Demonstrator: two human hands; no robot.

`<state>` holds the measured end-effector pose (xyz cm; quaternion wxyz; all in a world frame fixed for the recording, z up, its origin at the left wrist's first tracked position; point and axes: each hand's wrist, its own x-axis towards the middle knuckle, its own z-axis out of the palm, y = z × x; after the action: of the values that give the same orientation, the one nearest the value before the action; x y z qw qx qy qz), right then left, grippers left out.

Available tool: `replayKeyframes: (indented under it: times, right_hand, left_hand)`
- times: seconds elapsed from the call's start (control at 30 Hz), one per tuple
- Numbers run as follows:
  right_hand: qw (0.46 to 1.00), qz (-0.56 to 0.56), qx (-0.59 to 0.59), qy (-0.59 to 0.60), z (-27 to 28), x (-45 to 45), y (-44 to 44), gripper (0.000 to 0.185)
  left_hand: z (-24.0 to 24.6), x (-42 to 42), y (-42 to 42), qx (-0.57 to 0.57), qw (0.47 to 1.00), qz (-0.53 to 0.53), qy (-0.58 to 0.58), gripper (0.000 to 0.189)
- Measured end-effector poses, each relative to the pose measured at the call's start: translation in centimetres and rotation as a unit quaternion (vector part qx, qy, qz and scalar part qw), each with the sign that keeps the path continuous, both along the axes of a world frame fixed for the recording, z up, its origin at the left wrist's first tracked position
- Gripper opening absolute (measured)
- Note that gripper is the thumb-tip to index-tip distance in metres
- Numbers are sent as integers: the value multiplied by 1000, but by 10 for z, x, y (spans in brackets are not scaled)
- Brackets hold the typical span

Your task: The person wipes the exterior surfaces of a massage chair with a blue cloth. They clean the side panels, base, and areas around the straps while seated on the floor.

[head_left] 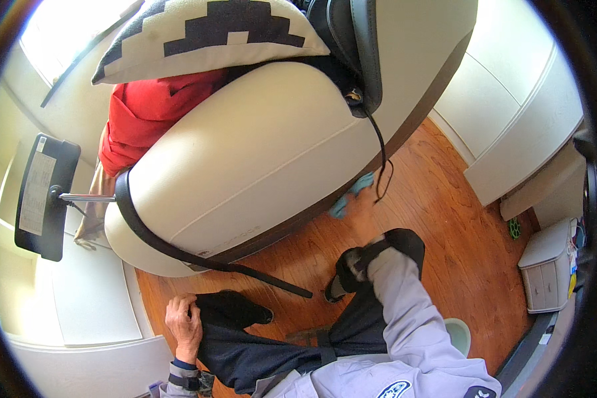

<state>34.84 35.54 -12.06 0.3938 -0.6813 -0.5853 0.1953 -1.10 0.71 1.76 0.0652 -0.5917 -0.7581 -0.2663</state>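
Note:
My right hand [364, 214], blurred, holds a blue cloth [360, 185] low against the dark lower edge of a large cream massage chair [258, 129], close to the wooden floor. A thin black cable [382, 149] hangs down the chair's side beside that hand. My left hand [184, 318] rests on my bent left knee, fingers loosely curled and holding nothing. From the chair's left end a curved black bar [179, 251] runs out towards my legs. A metal arm joins it to a black tablet-like panel [47, 196], whose back bears a printed label.
A patterned cushion [214, 40] and red fabric [154, 114] lie on the chair. Right are white cabinets [497, 94] and a small grey box [547, 268]. A pale green basin [458, 336] stands on the floor [457, 248] beside me. White shelving [15, 239] is left.

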Motion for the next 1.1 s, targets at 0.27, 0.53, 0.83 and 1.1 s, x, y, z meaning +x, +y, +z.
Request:
replayKeyframes:
  times: [0.27,0.53,0.83,1.1]
  right_hand:
    - [902,137,-245,328,-39,-69,-61,28]
    - [963,-181,-89,177,-27,65,64,15]
    - [978,7,116,-170,-64,61,77,19]
    - [982,173,5,-69,-127,-44,-34,26]
  left_hand:
    - [2,3,-3,-22,1000,11,0,15]
    - [1,3,0,-26,1000,8,-10,16]
    - [-1,-1,-3,-18,1000,15,-17,16]
    - [-2,-6,-7,-15,999,19,-22,16]
